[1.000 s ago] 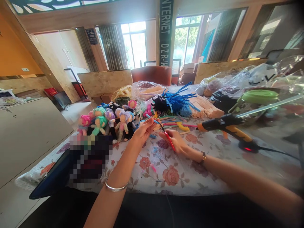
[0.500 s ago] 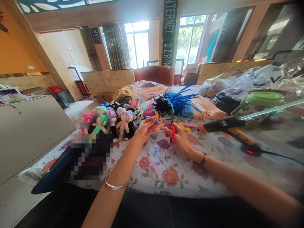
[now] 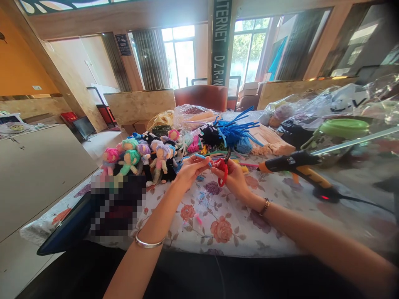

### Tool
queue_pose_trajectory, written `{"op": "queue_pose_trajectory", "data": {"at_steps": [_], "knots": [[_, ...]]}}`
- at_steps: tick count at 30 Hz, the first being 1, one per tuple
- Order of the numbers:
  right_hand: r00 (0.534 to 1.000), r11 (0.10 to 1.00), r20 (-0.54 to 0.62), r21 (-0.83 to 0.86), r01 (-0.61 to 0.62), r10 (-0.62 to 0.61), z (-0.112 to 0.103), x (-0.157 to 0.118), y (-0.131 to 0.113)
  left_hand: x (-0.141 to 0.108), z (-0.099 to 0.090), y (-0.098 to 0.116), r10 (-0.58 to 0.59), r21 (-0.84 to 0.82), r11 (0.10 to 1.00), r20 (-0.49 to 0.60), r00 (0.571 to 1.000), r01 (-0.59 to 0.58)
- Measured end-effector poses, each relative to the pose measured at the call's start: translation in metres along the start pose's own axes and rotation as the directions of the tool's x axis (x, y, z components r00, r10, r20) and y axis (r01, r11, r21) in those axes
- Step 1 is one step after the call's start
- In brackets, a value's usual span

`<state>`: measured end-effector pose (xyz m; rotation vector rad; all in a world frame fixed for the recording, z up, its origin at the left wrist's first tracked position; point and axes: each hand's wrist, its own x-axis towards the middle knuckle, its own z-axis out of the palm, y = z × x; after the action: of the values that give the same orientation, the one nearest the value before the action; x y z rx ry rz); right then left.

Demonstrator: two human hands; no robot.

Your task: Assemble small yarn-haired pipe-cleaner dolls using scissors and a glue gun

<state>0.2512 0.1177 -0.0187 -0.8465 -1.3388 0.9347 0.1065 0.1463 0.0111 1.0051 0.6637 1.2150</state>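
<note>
My left hand (image 3: 192, 169) pinches a light blue strip (image 3: 202, 157) over the middle of the flowered tablecloth. Close on its right, my right hand (image 3: 233, 177) holds scissors (image 3: 223, 171) with red handles, their dark blades pointing up and away. The right fingertips come up to the end of the blue strip; whether they grip it is too small to tell. Beyond the hands lie a bunch of blue stems (image 3: 232, 131) and a black fluffy piece (image 3: 209, 135). Small blue scraps (image 3: 203, 198) and a pink scrap (image 3: 198, 219) rest on the cloth nearer to me.
Crocheted dolls (image 3: 131, 160) crowd the left of the table (image 3: 174, 232). On the right stands a glue gun (image 3: 289, 162) with a glowing red light and a cable. Behind it are a green-lidded container (image 3: 344, 128) and clear plastic bags (image 3: 339, 97). Peach-coloured bundles (image 3: 269, 139) lie at the back.
My right hand has come closer to my left hand and its fingertips now reach the strip. The scissors have turned, with their blades tilting to the right. The view has shifted slightly.
</note>
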Motion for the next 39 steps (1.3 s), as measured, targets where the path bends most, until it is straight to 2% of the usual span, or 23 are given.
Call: {"op": "queue_pose_trajectory", "data": {"at_steps": [5, 11, 16, 21, 26, 30, 33, 39], "knots": [[1.0, 1.0, -0.024, 0.01, 0.015, -0.015, -0.002, 0.001, 0.002, 0.0, 0.001, 0.0, -0.011, 0.017, 1.0, -0.011, 1.0, 0.011], [0.998, 0.999, -0.051, -0.009, 0.041, -0.041, -0.004, 0.004, 0.004, -0.002, -0.001, -0.002, 0.031, 0.097, 0.995, 0.094, 0.995, -0.04], [0.998, 0.999, -0.06, -0.022, 0.031, -0.033, -0.005, 0.005, 0.002, -0.003, 0.0, -0.003, 0.034, 0.201, 0.979, 0.063, 0.997, -0.046], [0.998, 0.999, -0.047, -0.04, 0.031, -0.033, -0.007, 0.006, 0.001, -0.006, 0.006, -0.001, 0.041, 0.126, 0.991, 0.03, 0.999, -0.044], [0.998, 0.999, -0.042, -0.022, 0.042, -0.043, -0.007, 0.007, 0.001, -0.007, 0.008, 0.001, 0.102, 0.145, 0.984, 0.035, 0.994, -0.106], [0.997, 0.999, -0.058, -0.016, 0.05, -0.051, -0.005, 0.004, -0.003, -0.005, 0.009, 0.004, 0.151, 0.048, 0.988, -0.037, 0.988, -0.149], [1.0, 0.998, 0.004, -0.06, -0.008, 0.008, -0.003, 0.0, -0.008, -0.003, 0.009, 0.007, 0.202, -0.043, 0.978, -0.087, 0.975, -0.206], [0.973, 0.981, 0.177, -0.155, -0.119, 0.146, 0.003, -0.009, -0.014, -0.002, 0.008, 0.008, 0.213, -0.154, 0.963, -0.066, 0.975, -0.221]]}}
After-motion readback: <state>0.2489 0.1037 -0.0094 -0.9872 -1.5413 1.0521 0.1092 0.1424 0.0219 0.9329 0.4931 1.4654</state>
